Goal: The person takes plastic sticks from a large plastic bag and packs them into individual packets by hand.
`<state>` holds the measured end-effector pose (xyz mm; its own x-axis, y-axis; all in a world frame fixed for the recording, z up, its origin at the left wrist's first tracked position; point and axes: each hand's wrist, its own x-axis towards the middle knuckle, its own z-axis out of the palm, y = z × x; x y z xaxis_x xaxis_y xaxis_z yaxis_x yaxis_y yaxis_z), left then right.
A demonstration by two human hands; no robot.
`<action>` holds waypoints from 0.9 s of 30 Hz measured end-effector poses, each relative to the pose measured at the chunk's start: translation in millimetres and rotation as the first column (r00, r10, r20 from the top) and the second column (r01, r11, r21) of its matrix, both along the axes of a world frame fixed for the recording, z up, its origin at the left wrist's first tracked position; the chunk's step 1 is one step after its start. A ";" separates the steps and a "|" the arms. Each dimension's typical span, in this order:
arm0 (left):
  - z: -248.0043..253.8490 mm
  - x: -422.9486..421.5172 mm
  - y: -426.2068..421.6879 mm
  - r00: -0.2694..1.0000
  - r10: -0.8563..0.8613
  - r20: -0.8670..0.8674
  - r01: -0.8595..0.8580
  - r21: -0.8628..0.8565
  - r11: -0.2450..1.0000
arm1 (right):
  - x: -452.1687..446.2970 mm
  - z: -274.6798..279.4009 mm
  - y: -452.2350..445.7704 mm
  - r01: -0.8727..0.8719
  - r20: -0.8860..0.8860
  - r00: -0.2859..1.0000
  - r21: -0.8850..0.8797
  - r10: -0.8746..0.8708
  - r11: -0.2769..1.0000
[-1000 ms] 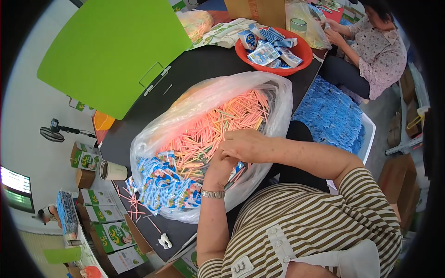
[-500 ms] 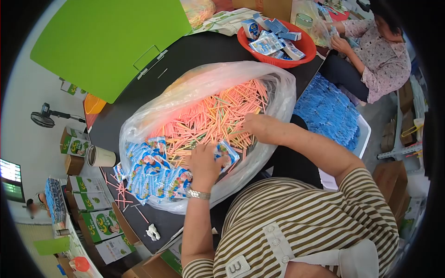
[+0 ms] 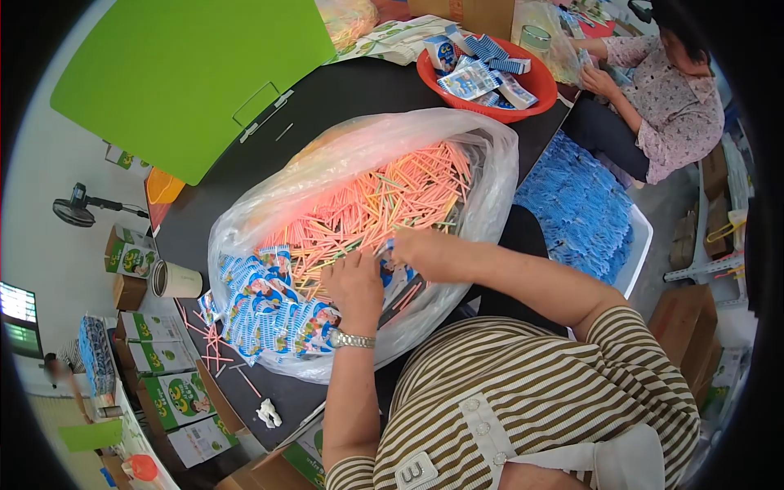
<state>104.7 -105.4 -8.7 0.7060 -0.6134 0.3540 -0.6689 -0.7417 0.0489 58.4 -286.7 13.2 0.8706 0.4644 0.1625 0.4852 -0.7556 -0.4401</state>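
Observation:
A clear plastic bag (image 3: 490,175) lies wide open on the black table, with a heap of thin pink, yellow and green sticks (image 3: 359,196) in it. My left hand (image 3: 354,287), with a metal watch at the wrist, grips a small blue-and-white packet (image 3: 395,278) over the near side of the heap. Closed fingers of my right hand (image 3: 431,255) are at the upper end of this packet; whatever they hold is hidden. Several more blue-and-white packets (image 3: 265,306) are piled at the bag's left side, beside my left hand.
A red basin (image 3: 539,82) of packets stands at the far right. Beyond it a person (image 3: 665,114) handles a plastic bag. A white tub (image 3: 641,245) of blue packets is to my right. Left of the bag are a cup (image 3: 178,280), loose sticks (image 3: 214,343) and a crumpled white piece (image 3: 268,413).
My right hand has moved left and nearer to me, from the right part of the stick heap to the packet in my left hand. My left hand has stayed nearly in place.

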 end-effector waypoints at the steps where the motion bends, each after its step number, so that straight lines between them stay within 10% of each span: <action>1: 0.5 -2.5 -1.4 0.992 -0.004 0.126 0.008 -0.026 1.000 | -2.2 -1.5 2.8 0.003 0.003 1.000 0.004 -0.003 1.000; 11: -6.0 -19.4 -9.9 0.986 0.033 0.166 -0.008 -0.149 0.989 | -1.2 -34.9 -5.5 0.135 -0.029 0.991 0.139 -0.132 0.981; 13: -10.1 -5.7 -6.3 0.998 -0.028 0.047 0.040 -0.276 0.960 | -1.3 -32.8 -9.3 0.132 -0.032 0.991 0.097 -0.129 0.987; 16: -5.1 5.1 -1.6 0.993 -0.094 -0.075 0.055 -0.416 0.908 | -7.9 -15.8 -21.6 0.211 0.035 0.962 0.537 -0.271 0.817; 25: 27.9 -18.7 4.3 0.745 -0.338 -0.575 -0.231 -0.698 0.677 | -7.7 44.1 -29.4 0.012 0.190 0.962 0.692 -0.198 0.722; 27: 33.5 -21.0 3.3 0.653 -0.408 -0.638 -0.346 -0.731 0.588 | -12.0 42.5 -29.6 0.235 -0.245 0.969 0.895 -0.024 0.378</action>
<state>83.8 -102.1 24.8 0.9118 -0.4019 0.0841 -0.1474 -0.1292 0.9806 46.4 -316.3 55.7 0.9647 0.0046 0.2634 0.2613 0.1099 -0.9590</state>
